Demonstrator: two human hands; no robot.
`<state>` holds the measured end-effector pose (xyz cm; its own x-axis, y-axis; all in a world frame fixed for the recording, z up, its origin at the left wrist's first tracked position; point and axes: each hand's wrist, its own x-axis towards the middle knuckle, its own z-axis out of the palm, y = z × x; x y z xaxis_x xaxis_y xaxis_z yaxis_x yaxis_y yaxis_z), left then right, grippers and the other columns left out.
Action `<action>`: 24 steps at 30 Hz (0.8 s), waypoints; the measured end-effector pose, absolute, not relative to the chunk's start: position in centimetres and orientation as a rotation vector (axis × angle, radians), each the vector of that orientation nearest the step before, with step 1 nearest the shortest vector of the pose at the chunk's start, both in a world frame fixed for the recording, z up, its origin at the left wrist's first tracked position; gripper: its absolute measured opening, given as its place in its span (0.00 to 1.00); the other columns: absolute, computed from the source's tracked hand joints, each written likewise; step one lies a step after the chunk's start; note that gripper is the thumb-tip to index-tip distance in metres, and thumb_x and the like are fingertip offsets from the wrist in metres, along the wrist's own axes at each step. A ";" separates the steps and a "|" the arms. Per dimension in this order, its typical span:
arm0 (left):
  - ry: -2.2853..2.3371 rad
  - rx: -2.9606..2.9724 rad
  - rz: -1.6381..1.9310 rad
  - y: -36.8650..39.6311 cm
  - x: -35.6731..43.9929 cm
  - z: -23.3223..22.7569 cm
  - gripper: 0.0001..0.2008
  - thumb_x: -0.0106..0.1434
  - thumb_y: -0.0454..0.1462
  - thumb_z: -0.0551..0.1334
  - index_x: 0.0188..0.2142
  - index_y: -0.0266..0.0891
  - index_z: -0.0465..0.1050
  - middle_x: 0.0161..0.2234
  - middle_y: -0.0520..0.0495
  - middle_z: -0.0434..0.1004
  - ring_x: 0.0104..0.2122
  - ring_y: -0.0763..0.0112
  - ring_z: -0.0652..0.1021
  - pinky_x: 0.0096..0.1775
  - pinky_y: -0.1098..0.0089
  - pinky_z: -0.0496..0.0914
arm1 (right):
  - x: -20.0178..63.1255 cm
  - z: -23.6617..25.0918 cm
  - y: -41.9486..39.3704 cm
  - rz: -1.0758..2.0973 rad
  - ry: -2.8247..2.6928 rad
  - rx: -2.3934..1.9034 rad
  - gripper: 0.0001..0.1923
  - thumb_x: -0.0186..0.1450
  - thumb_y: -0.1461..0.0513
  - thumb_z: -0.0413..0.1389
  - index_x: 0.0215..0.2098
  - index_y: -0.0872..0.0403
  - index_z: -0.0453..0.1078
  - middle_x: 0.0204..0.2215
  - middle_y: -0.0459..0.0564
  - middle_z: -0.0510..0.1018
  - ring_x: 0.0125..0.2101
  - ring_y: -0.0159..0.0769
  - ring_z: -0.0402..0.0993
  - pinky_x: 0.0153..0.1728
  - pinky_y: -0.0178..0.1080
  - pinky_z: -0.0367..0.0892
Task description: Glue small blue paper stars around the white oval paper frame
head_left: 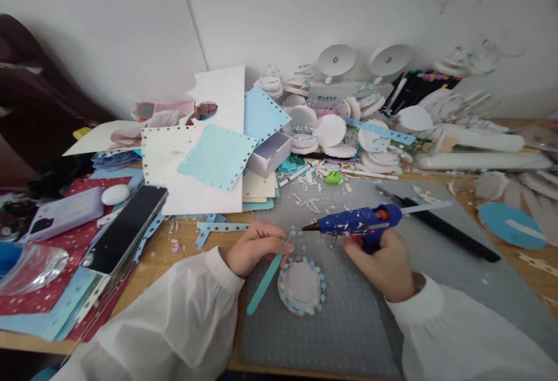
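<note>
My right hand point(383, 265) grips a blue hot glue gun point(360, 223) flecked with white, its nozzle pointing left toward the top end of a teal paper strip point(267, 279). My left hand point(257, 245) pinches that strip near its upper end. Just below the nozzle a round white paper disc with a blue star-edged rim point(301, 285) lies flat on the grey cutting mat point(314, 334). Both arms wear white sleeves.
Stacks of white paper discs point(331, 131), perforated blue and cream sheets point(218, 157), a small open box point(270, 154), a black phone point(126, 227), a lilac case point(65, 212) and a black tool point(444, 230) crowd the wooden table. A white wall stands behind.
</note>
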<state>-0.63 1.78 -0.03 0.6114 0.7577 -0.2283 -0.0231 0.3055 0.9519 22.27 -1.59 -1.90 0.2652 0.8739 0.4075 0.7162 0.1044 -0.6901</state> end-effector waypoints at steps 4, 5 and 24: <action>0.762 1.164 0.592 1.8 -0.6 0.0 0.14 0.52 0.38 0.61 0.13 0.34 0.67 0.12 0.54 0.58 0.14 0.80 0.55 0.19 0.71 0.46 | 22.2 -1.8 -1.6 0.182 -1.534 -1.639 0.11 0.48 0.58 0.56 0.13 0.51 0.60 0.09 0.42 0.65 0.11 0.30 0.60 0.13 0.34 0.58; 0.763 1.160 0.589 1.8 -0.6 0.0 0.14 0.52 0.38 0.61 0.13 0.34 0.67 0.12 0.54 0.58 0.14 0.79 0.55 0.19 0.71 0.45 | 22.2 -1.9 -1.6 0.175 -1.540 -1.637 0.11 0.48 0.57 0.56 0.12 0.51 0.60 0.08 0.42 0.65 0.11 0.30 0.60 0.13 0.34 0.58; 0.759 1.169 0.562 1.8 -0.6 0.1 0.14 0.52 0.38 0.62 0.13 0.34 0.67 0.11 0.56 0.55 0.13 0.80 0.55 0.18 0.72 0.47 | 22.2 -2.1 -1.7 0.147 -1.599 -1.641 0.12 0.49 0.58 0.54 0.11 0.50 0.58 0.07 0.41 0.61 0.11 0.29 0.57 0.13 0.34 0.55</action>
<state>-0.56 1.80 0.15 0.6323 0.7389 -0.2330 -0.0071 0.3062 0.9519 22.19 -1.68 -2.13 0.1866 0.8757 0.4453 0.7802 0.1433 -0.6089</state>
